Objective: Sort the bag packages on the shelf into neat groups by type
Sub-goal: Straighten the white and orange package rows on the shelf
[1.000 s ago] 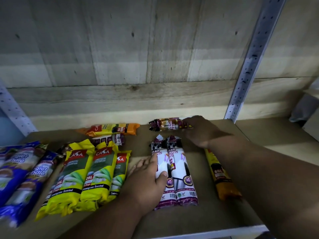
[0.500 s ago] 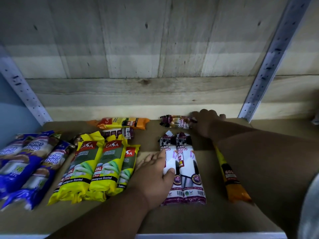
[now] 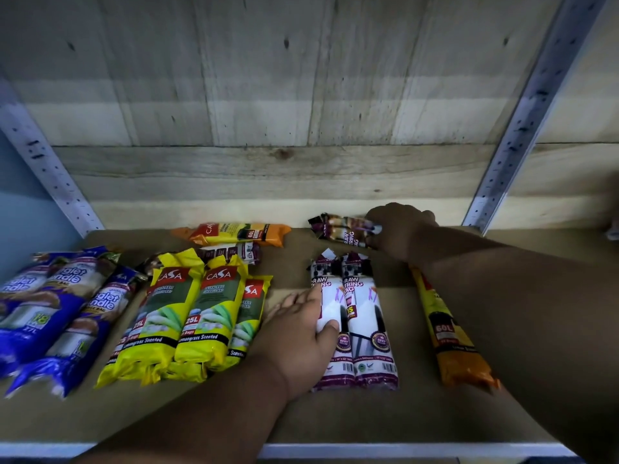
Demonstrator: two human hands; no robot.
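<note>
Two white-and-purple drawstring bag packs (image 3: 363, 316) lie side by side mid-shelf. My left hand (image 3: 298, 333) rests on the left pack, thumb across it and fingers straight along its side. At the back, my right hand (image 3: 398, 229) grips a third purple drawstring pack (image 3: 338, 229) lying crosswise. Three yellow CASA packs (image 3: 187, 316) sit to the left, blue handle-bag packs (image 3: 57, 306) at far left. One orange 60L pack (image 3: 452, 333) lies under my right forearm, another orange pack (image 3: 234, 233) at the back, and a purple pack (image 3: 234, 253) is half hidden behind the yellow ones.
The brown shelf board (image 3: 368, 416) has a white front edge. A wooden back wall (image 3: 268, 169) stands close behind the packs. Perforated metal uprights rise at the left (image 3: 50, 182) and right (image 3: 512, 135).
My right hand has closed on the crosswise purple pack at the back and shifted it a little. The camera moved closer. My left hand stays on the white packs.
</note>
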